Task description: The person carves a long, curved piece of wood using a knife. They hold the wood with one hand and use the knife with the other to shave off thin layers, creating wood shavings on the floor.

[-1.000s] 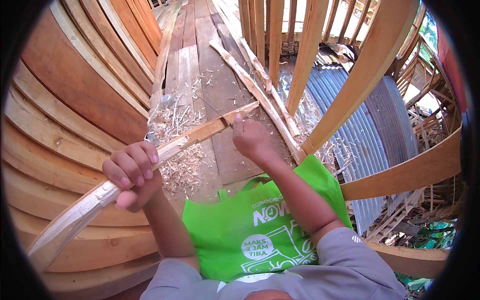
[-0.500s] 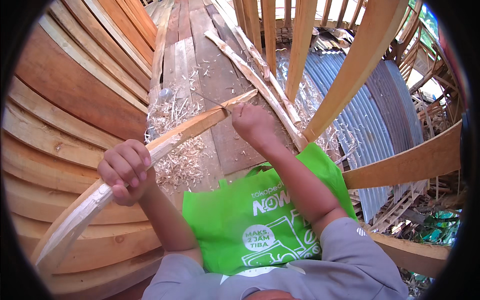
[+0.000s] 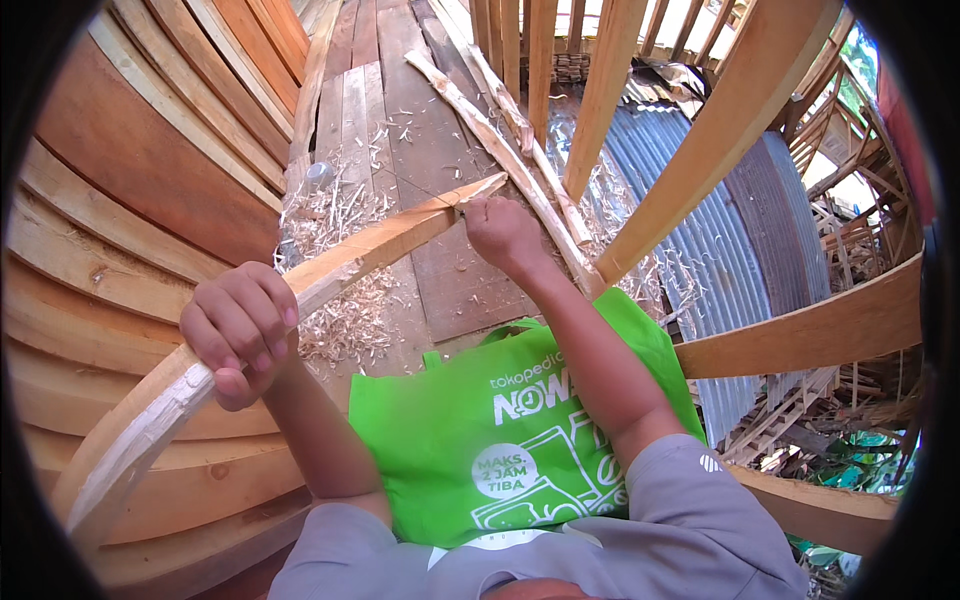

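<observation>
Bright daylight from upper right, soft shadows, sharp centre, fisheye-bent dark rim

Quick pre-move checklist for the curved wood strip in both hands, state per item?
1. Left hand wrapped around the curved wood strip: ok.
2. Right hand pinching the strip near its far tip: ok.
3. Strip lifted off the floor planks: ok.
4. Tool in the right hand: cannot tell, fingers hide it.
5. Footing free of wood shavings: not ok, piled beneath the strip.
6. Green bag away from both hands: ok.
</observation>
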The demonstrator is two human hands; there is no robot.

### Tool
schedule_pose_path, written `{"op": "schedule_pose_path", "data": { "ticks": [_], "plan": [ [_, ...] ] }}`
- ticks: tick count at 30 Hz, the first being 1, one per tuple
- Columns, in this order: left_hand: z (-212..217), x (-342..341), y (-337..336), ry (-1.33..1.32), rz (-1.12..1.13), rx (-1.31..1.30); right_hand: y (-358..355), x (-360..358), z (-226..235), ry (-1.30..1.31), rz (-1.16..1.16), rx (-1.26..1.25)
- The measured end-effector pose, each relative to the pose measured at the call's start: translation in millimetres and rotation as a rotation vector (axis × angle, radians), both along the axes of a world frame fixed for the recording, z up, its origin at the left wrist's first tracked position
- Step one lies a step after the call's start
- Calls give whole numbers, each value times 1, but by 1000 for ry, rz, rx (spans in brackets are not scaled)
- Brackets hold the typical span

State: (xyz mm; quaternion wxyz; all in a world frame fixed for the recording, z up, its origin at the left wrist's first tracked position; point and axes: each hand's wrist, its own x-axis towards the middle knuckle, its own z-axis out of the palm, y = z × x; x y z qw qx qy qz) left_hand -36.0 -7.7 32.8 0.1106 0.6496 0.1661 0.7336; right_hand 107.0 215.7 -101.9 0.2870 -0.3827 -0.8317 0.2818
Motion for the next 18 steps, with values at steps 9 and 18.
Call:
{"op": "schedule_pose_path", "data": {
  "ticks": [9, 18],
  "plan": [
    [0, 5, 0, -49, 69, 14, -17, -1, 27, -102, -23, -42],
    [2, -2, -1, 9, -10, 24, -15, -13, 30, -7, -3, 114]
  ]
}}
